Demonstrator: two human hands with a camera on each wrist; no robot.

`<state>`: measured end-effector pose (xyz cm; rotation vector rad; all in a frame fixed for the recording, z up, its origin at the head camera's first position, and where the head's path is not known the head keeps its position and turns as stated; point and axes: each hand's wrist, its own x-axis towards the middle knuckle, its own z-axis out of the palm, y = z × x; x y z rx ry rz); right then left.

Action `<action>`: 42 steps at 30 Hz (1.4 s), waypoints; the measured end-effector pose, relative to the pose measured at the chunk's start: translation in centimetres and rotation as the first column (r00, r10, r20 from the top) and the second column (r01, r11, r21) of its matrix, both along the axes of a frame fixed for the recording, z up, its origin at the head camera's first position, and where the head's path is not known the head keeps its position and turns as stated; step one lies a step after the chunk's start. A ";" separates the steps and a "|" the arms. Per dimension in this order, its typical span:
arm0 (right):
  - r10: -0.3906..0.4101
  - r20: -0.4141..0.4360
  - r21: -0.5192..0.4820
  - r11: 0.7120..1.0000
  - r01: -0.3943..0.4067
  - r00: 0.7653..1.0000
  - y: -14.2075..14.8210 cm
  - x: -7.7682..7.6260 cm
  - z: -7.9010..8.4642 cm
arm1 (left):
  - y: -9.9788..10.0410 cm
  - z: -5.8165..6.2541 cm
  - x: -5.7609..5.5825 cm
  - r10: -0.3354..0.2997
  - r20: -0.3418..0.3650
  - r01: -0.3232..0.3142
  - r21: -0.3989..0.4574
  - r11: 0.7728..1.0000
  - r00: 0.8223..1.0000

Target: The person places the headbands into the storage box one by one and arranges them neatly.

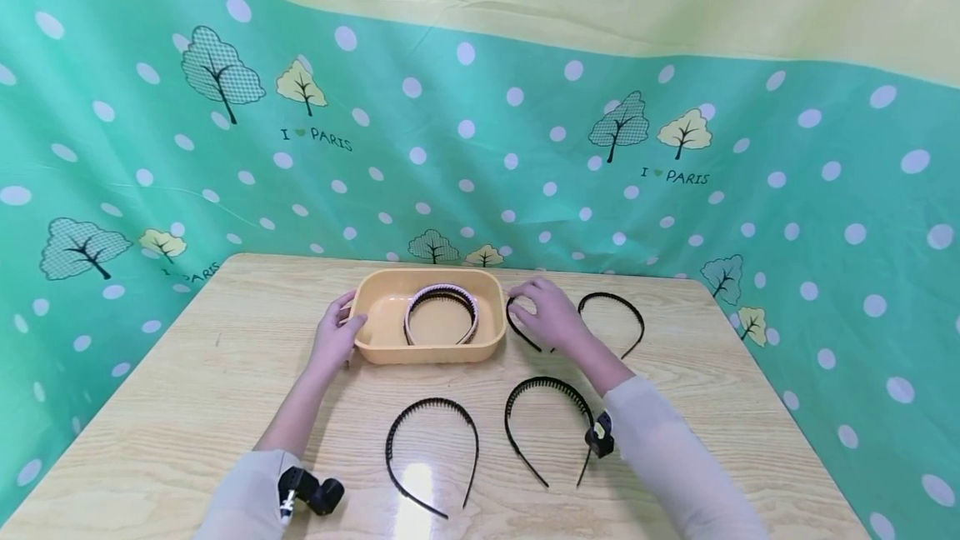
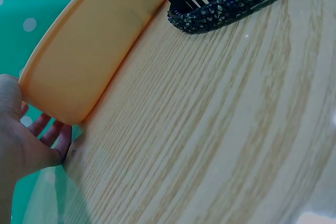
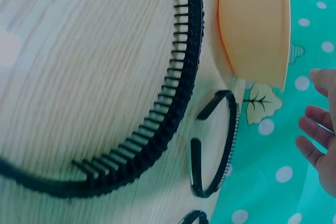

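My left hand (image 1: pixel 335 340) grips the left end of a pale orange plastic basket (image 1: pixel 427 354), thumb over the rim and fingers outside. Inside the basket lie a lilac headband (image 1: pixel 406 327) and a dark toothed headband, partly overlapping. Just right of the basket, my right hand (image 1: pixel 551 317) hovers above a black headband (image 1: pixel 521 333), covering part of it in the head view. The right wrist view shows that hand with loosely bent fingers, holding nothing and apart from the basket (image 3: pixel 257 30) and the black headband (image 3: pixel 231 135).
Another black headband (image 1: pixel 640 317) lies at the back right. Two black toothed headbands, one left (image 1: pixel 388 444) and one right (image 1: pixel 508 415), lie nearer the front of the wood-grain table (image 1: pixel 225 407). A green dotted curtain (image 1: pixel 465 157) hangs behind the table.
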<state>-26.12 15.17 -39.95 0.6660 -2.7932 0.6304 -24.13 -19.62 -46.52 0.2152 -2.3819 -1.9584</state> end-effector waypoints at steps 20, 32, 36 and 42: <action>-0.081 0.076 -0.046 0.995 0.085 0.994 4.7 -0.1 -0.9 | -0.1 0.1 0.1 -0.006 0.010 0.007 -0.015 1.000 1.000; -0.146 0.107 -0.036 0.988 0.151 0.983 7.6 -0.1 -1.6 | 0.0 0.2 0.2 -0.009 0.013 0.009 -0.017 1.000 1.000; -0.161 0.106 -0.042 0.985 0.166 0.981 8.4 -0.1 -1.7 | 0.0 0.2 0.2 -0.006 0.013 0.006 -0.019 1.000 1.000; -0.176 0.094 -0.047 0.982 0.181 0.980 9.8 0.0 -2.0 | 0.0 0.3 0.0 -0.002 0.011 0.002 -0.008 1.000 1.000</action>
